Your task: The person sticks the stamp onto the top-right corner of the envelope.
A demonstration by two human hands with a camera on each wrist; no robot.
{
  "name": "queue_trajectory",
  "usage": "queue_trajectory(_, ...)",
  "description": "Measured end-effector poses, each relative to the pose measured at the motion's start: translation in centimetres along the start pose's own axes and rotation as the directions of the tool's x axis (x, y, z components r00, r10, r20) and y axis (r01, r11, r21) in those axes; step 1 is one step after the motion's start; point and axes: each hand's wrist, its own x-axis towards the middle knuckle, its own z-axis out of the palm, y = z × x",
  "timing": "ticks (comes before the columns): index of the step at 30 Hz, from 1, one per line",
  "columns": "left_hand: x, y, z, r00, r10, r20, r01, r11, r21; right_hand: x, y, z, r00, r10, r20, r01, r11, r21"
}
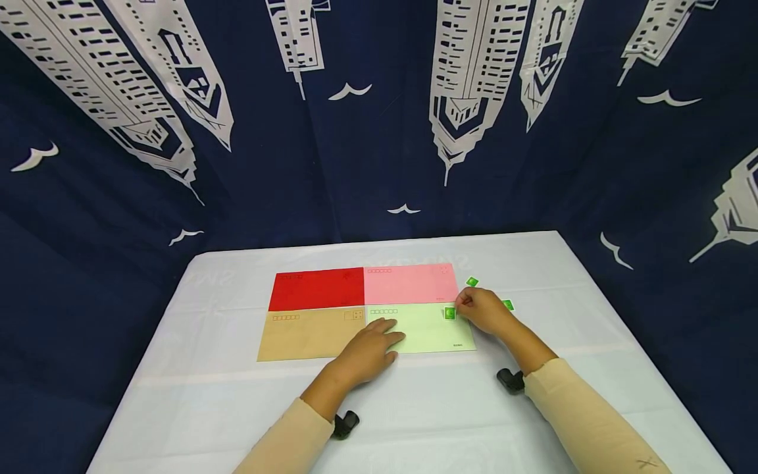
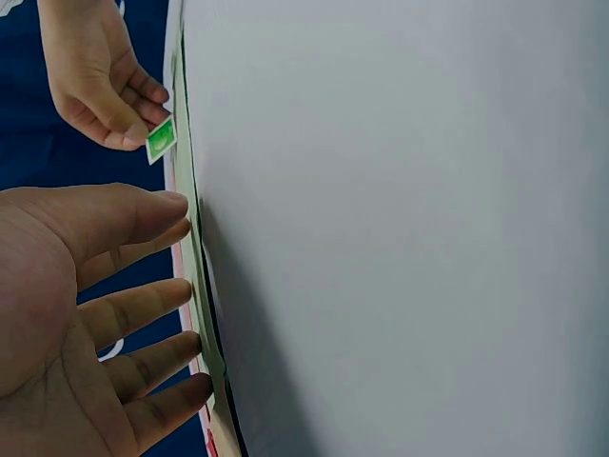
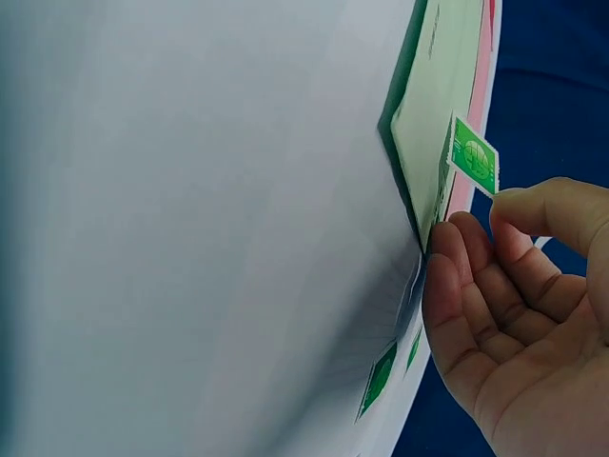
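My right hand pinches a green postage stamp by its edge between thumb and index finger. The stamp is over the upper right corner of a pale green envelope, and in the right wrist view the stamp tilts up from the paper. My left hand rests with spread fingers on the left part of that envelope. In the left wrist view, its fingertips touch the envelope's surface and nothing is held.
Red, pink and tan envelopes lie edge to edge with the green one. Two more green stamps lie on the white table, one beyond my right hand and one beside it. A dark blue curtain hangs behind.
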Motion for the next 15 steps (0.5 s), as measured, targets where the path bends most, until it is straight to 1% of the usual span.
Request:
queue_trajectory(9, -0.07, 0.14, -0.25, 1.0, 0.017, -0.008, -0.017, 0.999, 0.033, 0.6, 0.0, 0.19, 1.0, 0.006, 0.001, -0.006, 0.999, -0.035)
queue_trajectory(15, -0.08, 0.19, -0.3, 0.999, 0.031, -0.016, -0.03, 0.999, 0.038, 0.91, 0.03, 0.31, 1.0, 0.01, 0.002, -0.01, 0.999, -0.044)
